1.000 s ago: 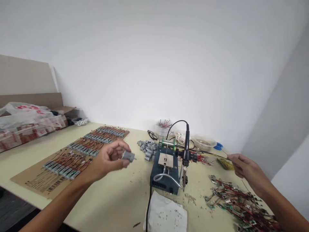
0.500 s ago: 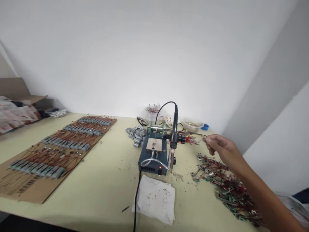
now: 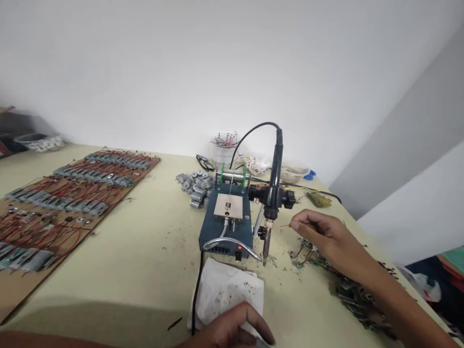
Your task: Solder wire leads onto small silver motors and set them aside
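Note:
My right hand [image 3: 322,234] is closed in a pinch on a thin red wire [image 3: 285,225], whose end pokes out to the left of the fingertips. Below it, partly hidden by the forearm, lies a heap of small boards with wires [image 3: 358,302]. My left hand [image 3: 232,328] has come in at the bottom edge, fingers curled over the white cloth [image 3: 232,289]; a bit of something greyish shows under them, too little to name. Between and beyond the hands stands a blue soldering station [image 3: 226,229], its soldering iron [image 3: 276,169] clamped tip down, its lamp lit.
Rows of wired motors [image 3: 68,200] lie on cardboard at the left. Loose grey motors [image 3: 197,188] are piled behind the station, near a tub of wires [image 3: 224,152]. A yellowish sponge [image 3: 319,199] sits at the right. A black cable [image 3: 197,295] runs down the table.
My left hand has entered at the bottom. My right hand has drawn nearer and slightly left from the back, with the red wire pinched. The view has shifted to the right.

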Demonstrator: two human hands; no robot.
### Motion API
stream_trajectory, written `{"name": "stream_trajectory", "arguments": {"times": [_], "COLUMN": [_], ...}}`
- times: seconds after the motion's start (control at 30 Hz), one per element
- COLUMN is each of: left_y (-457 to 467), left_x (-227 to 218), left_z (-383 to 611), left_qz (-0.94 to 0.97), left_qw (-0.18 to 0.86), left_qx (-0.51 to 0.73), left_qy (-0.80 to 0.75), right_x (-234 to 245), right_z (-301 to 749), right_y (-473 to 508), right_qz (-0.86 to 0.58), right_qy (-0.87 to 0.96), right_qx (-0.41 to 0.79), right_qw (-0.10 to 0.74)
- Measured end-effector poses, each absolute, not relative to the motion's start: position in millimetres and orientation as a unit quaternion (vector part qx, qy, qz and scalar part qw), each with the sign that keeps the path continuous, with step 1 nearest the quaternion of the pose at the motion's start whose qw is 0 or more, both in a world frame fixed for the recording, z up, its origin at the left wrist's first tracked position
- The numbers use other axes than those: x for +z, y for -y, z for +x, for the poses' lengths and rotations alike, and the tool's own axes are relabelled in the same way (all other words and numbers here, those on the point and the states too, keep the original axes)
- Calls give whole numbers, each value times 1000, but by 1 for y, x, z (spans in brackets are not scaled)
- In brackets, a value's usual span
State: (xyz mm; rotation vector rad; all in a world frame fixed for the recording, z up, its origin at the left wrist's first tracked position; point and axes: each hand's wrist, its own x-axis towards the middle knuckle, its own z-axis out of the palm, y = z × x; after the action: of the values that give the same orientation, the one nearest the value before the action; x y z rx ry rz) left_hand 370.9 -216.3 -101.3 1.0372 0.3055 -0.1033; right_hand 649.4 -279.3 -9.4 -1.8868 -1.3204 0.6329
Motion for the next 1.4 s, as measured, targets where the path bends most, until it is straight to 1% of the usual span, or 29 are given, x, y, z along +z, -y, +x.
{"name": "stream_trajectory", "arguments": {"times": [0.13, 0.3, 0.43, 0.6, 0.73, 0.87, 1.17, 1.4], "left_y": [213, 205, 198, 194, 193, 192, 189, 189], "left_x": [-92, -70, -60, -44, -36, -38, -39, -41], "left_z": [375, 378, 380, 380, 378, 378, 380, 377], "left_qz": [429, 365, 361, 348, 347, 348, 335, 343], "left_qw": [879, 883, 877, 869, 864, 867, 876, 881], "left_qx": [8, 36, 91, 96, 104, 94, 99, 91], "left_qy": [-207, -293, -303, -339, -350, -345, -331, -311], "right_x": [-5, -7, -11, -22, -32, -38, -42, -45], "right_z": [633, 619, 612, 604, 596, 591, 590, 589], "right_y": [283, 285, 285, 289, 292, 293, 294, 294], "right_qz": [-720, -703, -684, -653, -626, -620, -641, -647], "right_qy": [524, 537, 515, 482, 474, 462, 456, 467], "right_qx": [274, 297, 347, 420, 443, 447, 436, 408], "right_qw": [362, 358, 383, 407, 433, 450, 436, 444]}}
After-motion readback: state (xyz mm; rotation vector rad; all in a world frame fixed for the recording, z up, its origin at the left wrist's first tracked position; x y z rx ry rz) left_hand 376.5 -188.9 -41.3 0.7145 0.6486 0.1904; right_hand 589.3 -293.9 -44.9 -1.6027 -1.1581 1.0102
